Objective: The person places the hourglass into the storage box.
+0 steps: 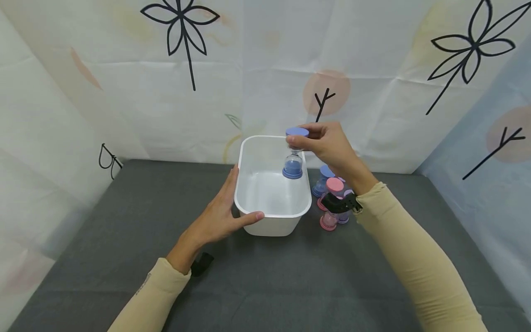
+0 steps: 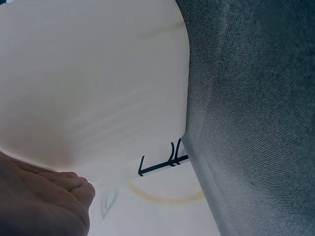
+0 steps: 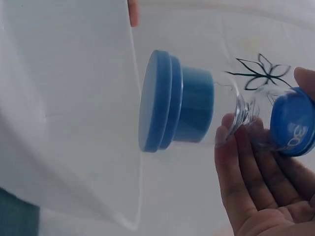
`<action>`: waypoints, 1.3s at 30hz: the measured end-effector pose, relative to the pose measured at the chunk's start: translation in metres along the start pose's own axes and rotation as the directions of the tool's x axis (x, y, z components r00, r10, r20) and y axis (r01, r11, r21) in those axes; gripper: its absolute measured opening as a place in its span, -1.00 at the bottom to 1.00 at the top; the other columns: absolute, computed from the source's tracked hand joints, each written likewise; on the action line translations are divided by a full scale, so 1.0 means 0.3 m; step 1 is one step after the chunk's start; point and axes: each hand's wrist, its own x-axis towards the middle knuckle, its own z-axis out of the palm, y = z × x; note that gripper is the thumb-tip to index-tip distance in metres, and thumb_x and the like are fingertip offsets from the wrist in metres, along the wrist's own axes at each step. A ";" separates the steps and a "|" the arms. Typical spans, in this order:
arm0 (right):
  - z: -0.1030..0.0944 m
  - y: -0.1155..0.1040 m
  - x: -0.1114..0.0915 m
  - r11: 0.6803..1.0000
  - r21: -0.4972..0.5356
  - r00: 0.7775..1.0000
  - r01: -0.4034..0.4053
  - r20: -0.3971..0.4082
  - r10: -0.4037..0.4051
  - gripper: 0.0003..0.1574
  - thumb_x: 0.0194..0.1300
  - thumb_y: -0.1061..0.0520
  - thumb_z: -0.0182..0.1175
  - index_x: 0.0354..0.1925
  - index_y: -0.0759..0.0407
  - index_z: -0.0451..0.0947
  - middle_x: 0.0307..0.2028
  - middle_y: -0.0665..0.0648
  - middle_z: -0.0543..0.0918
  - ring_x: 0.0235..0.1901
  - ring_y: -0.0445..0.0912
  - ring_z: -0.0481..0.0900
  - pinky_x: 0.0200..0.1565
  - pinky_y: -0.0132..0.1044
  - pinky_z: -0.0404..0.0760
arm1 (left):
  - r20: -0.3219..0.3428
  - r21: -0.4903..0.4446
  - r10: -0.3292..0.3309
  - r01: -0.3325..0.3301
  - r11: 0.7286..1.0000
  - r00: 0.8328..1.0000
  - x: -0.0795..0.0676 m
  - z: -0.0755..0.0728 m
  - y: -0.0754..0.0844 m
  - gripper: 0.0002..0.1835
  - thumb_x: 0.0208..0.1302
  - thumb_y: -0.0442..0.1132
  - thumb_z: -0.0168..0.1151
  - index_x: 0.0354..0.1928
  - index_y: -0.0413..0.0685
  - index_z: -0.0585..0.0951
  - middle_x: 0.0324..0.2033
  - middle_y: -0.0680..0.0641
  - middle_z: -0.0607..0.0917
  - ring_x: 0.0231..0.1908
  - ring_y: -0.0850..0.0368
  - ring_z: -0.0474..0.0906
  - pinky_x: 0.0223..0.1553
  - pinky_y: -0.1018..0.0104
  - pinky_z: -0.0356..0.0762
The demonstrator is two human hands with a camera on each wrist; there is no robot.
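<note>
My right hand (image 1: pixel 327 140) pinches a sand timer (image 1: pixel 292 167) with blue end caps by its upper cap, over the right side of a white plastic bin (image 1: pixel 271 226). Clear bulbs with blue sand in the lower one show between the caps, and the right wrist view shows a "30" on the held cap (image 3: pixel 298 129). With fingers straight along the outer left wall, my left hand (image 1: pixel 221 214) steadies the bin, its thumb across the near rim. In the left wrist view, the fingers (image 2: pixel 81 189) lie against the bin's outer wall (image 2: pixel 98 88).
To the right of the bin, several more sand timers with blue, pink (image 1: pixel 329 222) and purple caps stand close together, partly behind my right wrist. A dark grey cloth (image 1: pixel 124 258) covers the table. A patterned fabric backdrop (image 1: pixel 265 69) rises behind and at both sides.
</note>
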 end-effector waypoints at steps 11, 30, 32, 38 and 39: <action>0.148 0.032 0.164 0.989 -0.072 0.990 -0.133 0.027 0.135 -0.59 0.25 0.06 0.47 -0.08 0.36 0.73 -0.08 0.36 0.73 -0.14 0.03 0.73 -0.03 -0.17 0.68 | 0.013 -0.010 -0.025 0.025 1.000 1.000 -0.001 -0.004 0.006 0.28 0.20 0.18 0.45 0.63 0.23 -0.33 0.60 0.12 -0.18 0.44 0.01 0.14 0.31 -0.24 0.27; 0.280 0.142 0.230 0.919 -0.273 0.956 -0.285 -0.019 0.291 -0.53 0.14 -0.01 0.53 -0.25 0.41 0.73 -0.35 0.24 0.74 -0.28 0.09 0.72 0.03 0.02 0.61 | 0.027 0.031 -0.076 0.075 0.997 0.997 -0.006 -0.008 0.011 0.29 0.20 0.29 0.39 0.60 0.27 -0.40 0.59 0.18 -0.32 0.55 0.10 -0.19 0.42 -0.21 0.08; 0.284 0.149 0.231 0.910 -0.291 0.954 -0.294 -0.026 0.299 -0.52 0.14 -0.01 0.54 -0.27 0.43 0.72 -0.37 0.25 0.74 -0.25 0.13 0.71 0.02 0.03 0.60 | 0.026 0.036 -0.077 0.076 0.996 0.997 -0.007 -0.008 0.012 0.29 0.19 0.29 0.39 0.60 0.29 -0.40 0.59 0.18 -0.32 0.55 0.11 -0.19 0.43 -0.19 0.07; 0.284 0.162 0.228 0.890 -0.330 0.947 -0.313 -0.037 0.320 -0.63 0.10 0.00 0.56 -0.29 0.28 0.75 -0.28 0.21 0.74 -0.21 0.11 0.70 -0.03 -0.02 0.62 | 0.020 0.050 -0.072 0.071 0.996 0.997 -0.010 -0.007 0.011 0.30 0.20 0.30 0.39 0.62 0.19 -0.38 0.59 0.14 -0.30 0.55 0.09 -0.18 0.42 -0.20 0.07; 0.283 0.163 0.228 0.888 -0.339 0.947 -0.311 -0.037 0.318 -0.63 0.10 0.00 0.57 -0.27 0.25 0.77 -0.26 0.19 0.74 -0.22 0.09 0.69 -0.05 -0.05 0.63 | 0.021 0.051 -0.074 0.073 0.996 0.997 -0.010 -0.007 0.011 0.30 0.20 0.30 0.38 0.62 0.19 -0.38 0.59 0.15 -0.31 0.56 0.08 -0.19 0.42 -0.20 0.07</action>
